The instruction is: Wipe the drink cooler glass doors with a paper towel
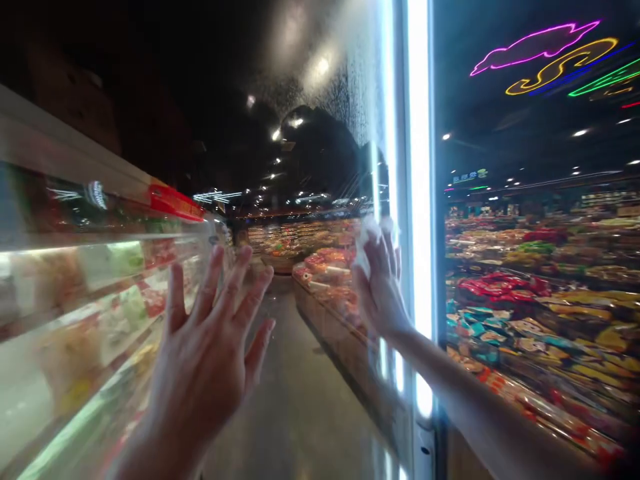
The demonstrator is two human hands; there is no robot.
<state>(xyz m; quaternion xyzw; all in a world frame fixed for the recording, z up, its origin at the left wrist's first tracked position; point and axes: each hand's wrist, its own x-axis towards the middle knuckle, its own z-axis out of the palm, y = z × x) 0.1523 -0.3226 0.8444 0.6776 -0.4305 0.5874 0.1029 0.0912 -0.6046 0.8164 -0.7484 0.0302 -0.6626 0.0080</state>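
A glass panel [350, 107] stands upright before me, with wet-looking smears or droplets on its upper part. My right hand [383, 293] reaches up from the lower right and presses a crumpled white cloth [367, 237] to the glass, close to a bright vertical light strip [420, 200]. The cloth shows around the fingertips; whether it is cloth or paper I cannot make out. On the left, my left hand [210, 353] is raised with its fingers spread and holds nothing. Whether its palm touches the glass I cannot tell.
At the left runs a lit display case with blurred packages on shelves [115, 287] and a red sign [175, 202]. Right of the light strip lie heaps of colourful packaged goods [505, 287]. Neon shapes [560, 67] glow above. An aisle floor [285, 387] appears in the middle, seemingly reflected in the glass.
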